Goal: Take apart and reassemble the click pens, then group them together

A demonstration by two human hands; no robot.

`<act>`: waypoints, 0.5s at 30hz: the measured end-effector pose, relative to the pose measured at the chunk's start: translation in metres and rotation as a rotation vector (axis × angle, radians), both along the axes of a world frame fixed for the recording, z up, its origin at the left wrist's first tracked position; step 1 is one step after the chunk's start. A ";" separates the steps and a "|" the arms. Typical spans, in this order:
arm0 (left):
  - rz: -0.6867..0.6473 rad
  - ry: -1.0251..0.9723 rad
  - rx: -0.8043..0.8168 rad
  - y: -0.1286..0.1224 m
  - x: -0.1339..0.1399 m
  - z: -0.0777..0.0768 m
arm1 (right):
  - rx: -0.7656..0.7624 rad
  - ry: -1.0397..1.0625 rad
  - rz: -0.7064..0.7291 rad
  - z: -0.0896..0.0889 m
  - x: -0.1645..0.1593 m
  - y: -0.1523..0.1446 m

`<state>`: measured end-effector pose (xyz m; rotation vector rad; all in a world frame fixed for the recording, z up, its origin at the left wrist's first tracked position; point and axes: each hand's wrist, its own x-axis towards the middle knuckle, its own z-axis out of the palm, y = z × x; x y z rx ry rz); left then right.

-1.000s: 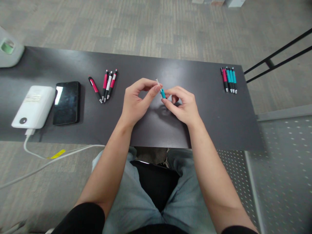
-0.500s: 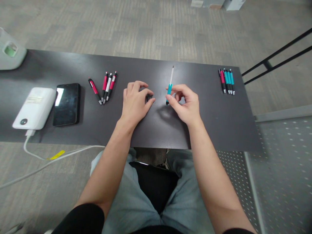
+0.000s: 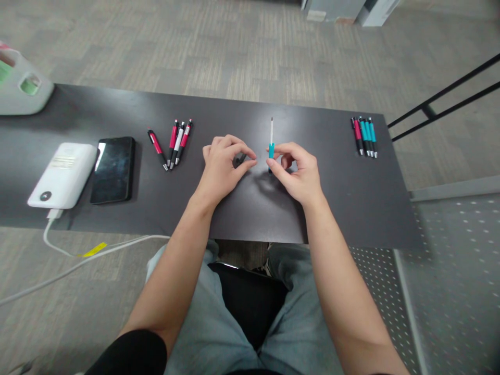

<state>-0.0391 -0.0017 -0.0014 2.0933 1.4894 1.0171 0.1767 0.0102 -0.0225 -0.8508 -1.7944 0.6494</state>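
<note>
My right hand (image 3: 299, 169) pinches a partly dismantled teal pen (image 3: 271, 151) between thumb and index finger. A thin white refill (image 3: 272, 129) sticks out of its far end, and its black end points towards me. Just left of it, my left hand (image 3: 224, 164) is curled, with thumb and index fingertips close together. A small dark piece (image 3: 239, 159) shows beneath its fingers; its kind is partly hidden. The two hands are apart, over the middle of the dark table (image 3: 258, 219).
Several pink and white pens (image 3: 177, 143) lie to the left. Another row of pink and teal pens (image 3: 364, 136) lies at the right end. Further left are a black phone (image 3: 113, 169), a white power bank (image 3: 63, 174) with a cable (image 3: 117, 245), and a pale jug (image 3: 29, 88).
My left hand has moved slightly right, closer to the teal pen. The pen in my right hand has turned a little, so its refill points more straight away from me. The view has shifted slightly.
</note>
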 end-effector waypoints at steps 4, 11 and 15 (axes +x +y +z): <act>0.015 -0.525 -0.046 0.007 0.000 0.000 | 0.004 -0.100 0.023 0.003 0.000 -0.001; 0.066 -0.867 0.001 0.014 -0.004 -0.003 | -0.014 -0.201 0.086 0.005 -0.002 -0.003; 0.035 -0.890 0.032 0.014 -0.004 -0.004 | -0.015 -0.204 0.084 0.006 -0.002 -0.004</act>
